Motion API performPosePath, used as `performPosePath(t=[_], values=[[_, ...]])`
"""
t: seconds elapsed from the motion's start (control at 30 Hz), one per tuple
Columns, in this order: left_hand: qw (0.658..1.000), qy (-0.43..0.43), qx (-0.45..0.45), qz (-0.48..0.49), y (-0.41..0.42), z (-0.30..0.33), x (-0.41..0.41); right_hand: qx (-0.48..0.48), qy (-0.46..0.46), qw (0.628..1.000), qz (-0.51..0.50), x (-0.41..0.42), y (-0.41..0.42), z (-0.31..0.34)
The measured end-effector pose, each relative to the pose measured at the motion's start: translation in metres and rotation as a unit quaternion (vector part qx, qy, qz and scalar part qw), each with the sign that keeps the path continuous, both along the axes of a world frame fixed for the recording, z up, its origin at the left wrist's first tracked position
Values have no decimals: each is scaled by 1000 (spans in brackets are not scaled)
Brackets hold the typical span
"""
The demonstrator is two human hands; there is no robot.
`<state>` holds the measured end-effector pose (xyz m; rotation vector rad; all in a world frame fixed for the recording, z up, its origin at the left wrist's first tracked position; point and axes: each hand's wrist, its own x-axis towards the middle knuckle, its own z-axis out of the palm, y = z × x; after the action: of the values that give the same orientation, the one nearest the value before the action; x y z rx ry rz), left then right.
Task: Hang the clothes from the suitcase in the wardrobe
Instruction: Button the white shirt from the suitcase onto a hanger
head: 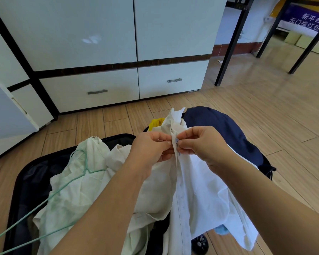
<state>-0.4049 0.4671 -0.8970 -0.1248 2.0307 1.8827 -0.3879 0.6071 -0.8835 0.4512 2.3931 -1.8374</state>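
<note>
I hold a white button-up shirt (pixel 197 190) upright over the open black suitcase (pixel 22 181) on the floor. My left hand (pixel 151 146) pinches the shirt's front placket just below the collar, and my right hand (pixel 201 142) pinches the other edge at a small bluish button. A pale green wire hanger (pixel 63 188) lies on crumpled whitish clothes (pixel 85 181) in the suitcase. A navy garment (pixel 225 129) and a yellow one (pixel 156 122) lie behind the shirt. The white wardrobe (pixel 99 34) stands ahead, its doors closed.
Two wardrobe drawers with metal handles (pixel 98 92) sit near the wooden floor. An open white door panel (pixel 7 111) is at the left. Black table legs (pixel 232 41) stand at the right. A suitcase wheel (pixel 200 243) shows at the bottom.
</note>
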Motion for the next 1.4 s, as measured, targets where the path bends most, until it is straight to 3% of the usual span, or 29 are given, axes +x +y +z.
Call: performPosePath(t=[0.17,0.37,0.5,0.6,0.8,0.9,0.97,1.07,1.23,1.4], values=[[999,20,-32,23,0,-6,0,-1,5,1000,18,0,1,-4],[983,126,-134,11,8,-9,4,13,1,1000,1,-1,-1,-9],[983,127,-130,24,9,-10,2,-17,-7,1000,2,-1,3,-8],[987,114,-115,19,6,-12,-1,-36,-10,999,-2,0,5,-7],[995,68,-78,-1,5,-10,-1,21,-1,999,-24,-4,1,-9],[999,-24,-48,-2,8,-6,-1,54,25,998,-9,-5,0,-9],[994,-109,26,-2,9,-5,-4,62,43,997,1,-4,2,-9],[972,-190,137,9,8,-7,-10,-2,54,999,-7,-2,7,-12],[971,-176,152,48,8,-18,-13,-25,-52,996,73,2,7,-21],[983,-121,139,12,9,-26,-5,-9,-54,998,44,-1,1,-31]])
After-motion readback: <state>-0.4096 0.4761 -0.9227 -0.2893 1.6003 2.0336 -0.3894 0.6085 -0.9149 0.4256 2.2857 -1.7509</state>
